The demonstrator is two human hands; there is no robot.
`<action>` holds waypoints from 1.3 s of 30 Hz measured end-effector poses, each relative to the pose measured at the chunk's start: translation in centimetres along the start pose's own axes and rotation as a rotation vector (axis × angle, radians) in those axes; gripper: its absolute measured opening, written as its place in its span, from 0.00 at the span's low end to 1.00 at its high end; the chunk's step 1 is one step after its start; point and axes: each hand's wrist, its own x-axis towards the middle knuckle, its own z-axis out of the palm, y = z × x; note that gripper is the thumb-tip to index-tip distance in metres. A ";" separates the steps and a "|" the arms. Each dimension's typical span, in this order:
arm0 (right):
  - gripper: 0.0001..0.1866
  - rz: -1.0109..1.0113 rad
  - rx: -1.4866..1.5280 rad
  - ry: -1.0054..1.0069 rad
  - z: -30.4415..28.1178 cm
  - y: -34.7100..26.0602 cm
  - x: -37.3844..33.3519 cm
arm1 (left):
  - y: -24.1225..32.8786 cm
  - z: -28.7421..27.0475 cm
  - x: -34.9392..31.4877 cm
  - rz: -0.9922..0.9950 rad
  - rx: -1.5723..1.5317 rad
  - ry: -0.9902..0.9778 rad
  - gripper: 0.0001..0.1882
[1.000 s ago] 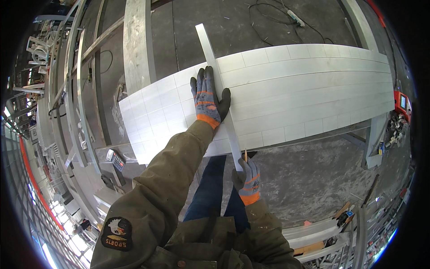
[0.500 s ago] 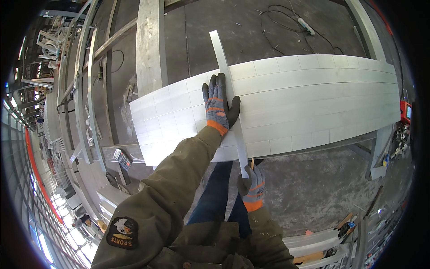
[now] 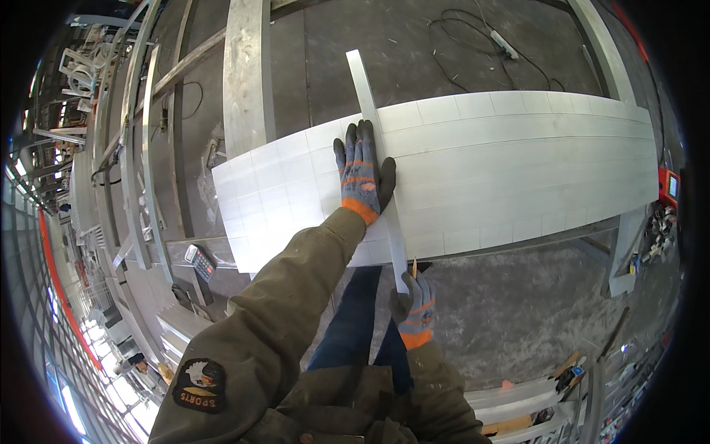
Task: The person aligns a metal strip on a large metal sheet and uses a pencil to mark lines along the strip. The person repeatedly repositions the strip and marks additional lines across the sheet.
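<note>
Several silvery-white flat metal strips (image 3: 510,174) lie side by side in front of me, with thin lines marked across them. A long, narrow metal bar (image 3: 359,78) crosses them and sticks out past both edges. My left hand (image 3: 362,174), in a grey and orange glove with dark fingertips, presses flat on the bar and strips, its fingers stretched out and its thumb at the bar's right side. Below the near edge, my gloved right hand (image 3: 416,307) is closed around the bar's near end. A pencil (image 3: 415,268) points up from its fingers.
A calculator (image 3: 199,262) rests left of the strips. Wide metal beams (image 3: 246,74) and a frame leg (image 3: 627,251) stand around the work. A cable with a white connector (image 3: 504,44) lies on the far floor. A red device (image 3: 668,186) is at the right.
Both hands keep their places on the bar, and the bar has not visibly moved over the strips. The whole view has shifted very slightly.
</note>
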 end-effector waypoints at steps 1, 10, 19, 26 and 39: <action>0.34 0.005 0.005 0.007 0.0 0.0 0.0 | 0.2 0.1 -0.1 -0.017 0.024 -0.018 0.40; 0.34 -0.010 0.012 0.009 -0.1 -0.2 0.4 | 0.0 0.9 -0.1 -0.053 0.009 -0.011 0.37; 0.33 0.026 0.029 -0.046 0.1 0.3 0.2 | 0.3 0.7 -0.4 -0.081 -0.036 0.001 0.35; 0.33 0.002 0.016 -0.008 0.2 0.4 0.1 | 0.4 0.8 -0.4 -0.081 -0.032 0.021 0.35; 0.24 0.032 0.028 0.088 -4.3 -1.6 5.4 | 0.7 0.5 -0.3 -0.088 -0.068 0.015 0.36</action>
